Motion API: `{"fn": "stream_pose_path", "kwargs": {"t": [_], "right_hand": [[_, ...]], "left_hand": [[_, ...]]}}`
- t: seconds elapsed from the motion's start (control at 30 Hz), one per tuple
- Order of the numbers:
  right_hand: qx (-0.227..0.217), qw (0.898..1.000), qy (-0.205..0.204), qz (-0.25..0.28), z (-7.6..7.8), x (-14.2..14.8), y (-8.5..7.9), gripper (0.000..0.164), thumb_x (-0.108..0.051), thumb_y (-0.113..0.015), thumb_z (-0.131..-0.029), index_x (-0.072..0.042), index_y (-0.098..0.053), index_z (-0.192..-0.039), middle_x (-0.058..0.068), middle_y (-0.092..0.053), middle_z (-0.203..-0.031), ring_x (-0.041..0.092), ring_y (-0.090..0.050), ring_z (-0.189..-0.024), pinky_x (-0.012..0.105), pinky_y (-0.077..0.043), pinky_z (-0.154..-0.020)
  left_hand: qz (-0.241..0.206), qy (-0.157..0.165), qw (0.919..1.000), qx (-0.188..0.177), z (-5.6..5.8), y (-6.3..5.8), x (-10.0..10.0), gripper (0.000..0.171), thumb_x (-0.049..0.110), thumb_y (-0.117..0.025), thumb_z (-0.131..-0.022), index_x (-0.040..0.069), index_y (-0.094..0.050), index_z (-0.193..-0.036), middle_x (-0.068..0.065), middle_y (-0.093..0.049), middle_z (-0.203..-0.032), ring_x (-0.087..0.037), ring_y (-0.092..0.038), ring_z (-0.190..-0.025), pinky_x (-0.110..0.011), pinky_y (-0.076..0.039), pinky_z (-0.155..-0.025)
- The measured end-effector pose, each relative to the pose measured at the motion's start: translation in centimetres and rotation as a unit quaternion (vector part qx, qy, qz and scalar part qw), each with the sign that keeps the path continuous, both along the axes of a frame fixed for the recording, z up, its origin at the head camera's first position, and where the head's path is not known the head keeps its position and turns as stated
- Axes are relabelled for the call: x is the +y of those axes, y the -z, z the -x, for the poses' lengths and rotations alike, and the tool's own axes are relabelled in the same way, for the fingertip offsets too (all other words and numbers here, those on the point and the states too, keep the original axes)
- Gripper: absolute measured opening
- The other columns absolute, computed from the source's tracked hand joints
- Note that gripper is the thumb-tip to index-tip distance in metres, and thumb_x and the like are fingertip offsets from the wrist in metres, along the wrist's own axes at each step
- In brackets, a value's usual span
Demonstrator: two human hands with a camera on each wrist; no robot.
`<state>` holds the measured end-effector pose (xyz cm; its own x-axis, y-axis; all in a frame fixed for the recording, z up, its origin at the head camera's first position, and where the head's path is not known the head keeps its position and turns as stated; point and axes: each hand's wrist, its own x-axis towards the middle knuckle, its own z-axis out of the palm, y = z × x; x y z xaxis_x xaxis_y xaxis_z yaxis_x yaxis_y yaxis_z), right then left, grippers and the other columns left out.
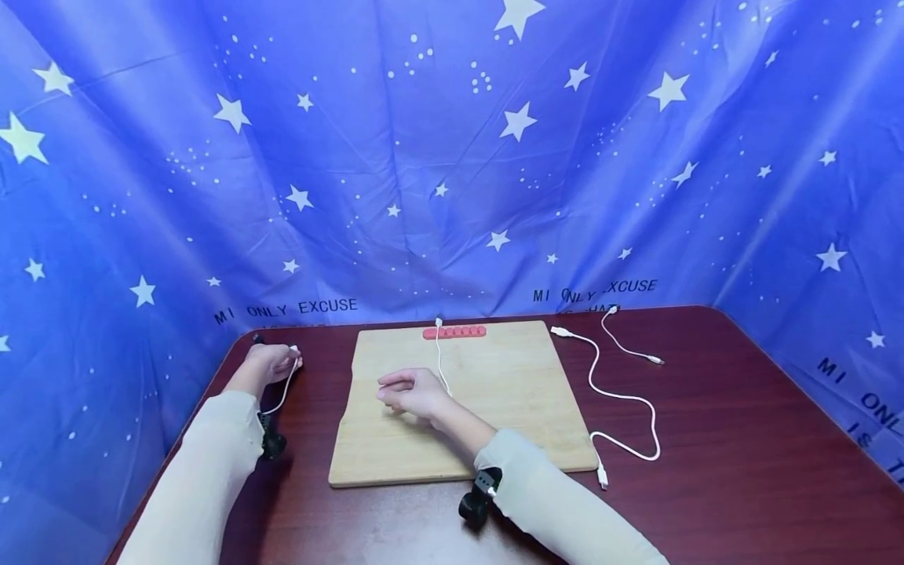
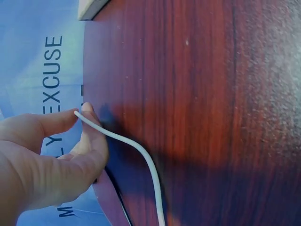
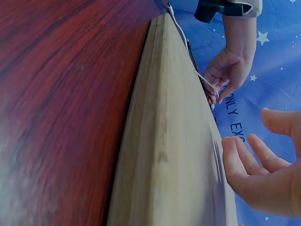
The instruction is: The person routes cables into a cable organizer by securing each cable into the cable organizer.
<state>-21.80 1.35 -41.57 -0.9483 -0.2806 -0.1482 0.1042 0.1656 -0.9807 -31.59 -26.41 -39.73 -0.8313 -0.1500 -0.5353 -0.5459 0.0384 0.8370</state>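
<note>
Near the table's far left corner, my left hand (image 1: 271,362) pinches a thin white cable (image 1: 286,391) between thumb and fingers. In the left wrist view the cable (image 2: 141,150) curves down from the fingertips over the dark wood. My right hand (image 1: 418,392) is above the wooden board (image 1: 515,416), its fingers loosely bent and holding nothing. The right wrist view shows a gap between its thumb and fingers. At the board's back edge lies a red slotted strip (image 1: 462,333). Another white cable (image 1: 439,355) crosses its left end, and my right hand hides part of that cable.
Right of the board a long white USB cable (image 1: 655,428) snakes over the dark red table (image 1: 741,439). A shorter white cable (image 1: 625,345) lies behind it near the back edge. A blue starry curtain (image 1: 452,157) encloses the table's back and sides.
</note>
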Motion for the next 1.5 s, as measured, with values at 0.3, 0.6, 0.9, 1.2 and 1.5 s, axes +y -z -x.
{"fn": "stream_pose_path", "kwargs": {"t": [0.3, 0.6, 0.9, 1.2, 1.5], "right_hand": [[-0.011, 1.0, -0.003, 0.003, 0.4, -1.8, -0.2, 0.034, -0.009, -0.071, -0.087, 0.001, -0.067, -0.119, 0.02, -0.073, -0.111, 0.022, -0.072, -0.086, 0.029, -0.062, -0.078], [-0.026, 0.999, -0.011, 0.037, 0.8, -3.0, -0.1, 0.03, -0.007, -0.072, -0.087, 0.001, -0.069, -0.115, 0.016, -0.075, -0.107, 0.02, -0.074, -0.086, 0.028, -0.063, -0.08], [-0.058, 0.995, -0.013, 0.081, 1.1, -4.2, 0.4, 0.036, -0.003, -0.066, -0.09, 0.007, -0.062, -0.124, 0.025, -0.068, -0.121, 0.033, -0.07, -0.108, 0.036, -0.06, -0.092], [-0.066, 0.99, -0.027, 0.123, 1.3, -5.5, 0.7, 0.036, 0.0, -0.062, -0.092, 0.009, -0.059, -0.127, 0.029, -0.064, -0.125, 0.033, -0.068, -0.112, 0.035, -0.058, -0.097], [-0.081, 0.983, -0.033, 0.159, 1.5, -6.2, 1.3, 0.038, 0.004, -0.059, -0.093, 0.011, -0.055, -0.129, 0.03, -0.062, -0.128, 0.035, -0.064, -0.12, 0.036, -0.054, -0.104]], "left_hand": [[-0.088, 0.164, 0.9811, -0.051, 8.1, 7.6, -5.8, 0.011, 0.002, -0.072, -0.086, 0.002, -0.064, -0.093, -0.001, -0.072, -0.081, -0.007, -0.068, -0.075, -0.016, -0.058, -0.072], [-0.089, 0.187, 0.9782, -0.016, 5.2, 4.6, -2.7, 0.01, 0.003, -0.059, -0.095, -0.004, -0.067, -0.097, -0.006, -0.074, -0.081, -0.006, -0.068, -0.074, -0.013, -0.056, -0.071], [-0.071, 0.19, 0.979, -0.019, 7.8, 7.2, -2.5, 0.009, 0.007, -0.059, -0.096, 0.004, -0.067, -0.099, -0.001, -0.074, -0.079, -0.004, -0.069, -0.074, -0.016, -0.057, -0.071], [-0.069, 0.203, 0.9768, 0.007, -1.2, -3.1, 4.3, 0.019, 0.002, -0.048, -0.099, 0.007, -0.063, -0.088, 0.005, -0.068, -0.069, 0.0, -0.064, -0.068, -0.01, -0.054, -0.068], [-0.064, 0.194, 0.9789, -0.002, -2.3, -4.8, 6.7, 0.028, 0.001, -0.043, -0.101, 0.012, -0.059, -0.081, 0.007, -0.067, -0.068, -0.001, -0.063, -0.067, -0.012, -0.052, -0.067]]}}
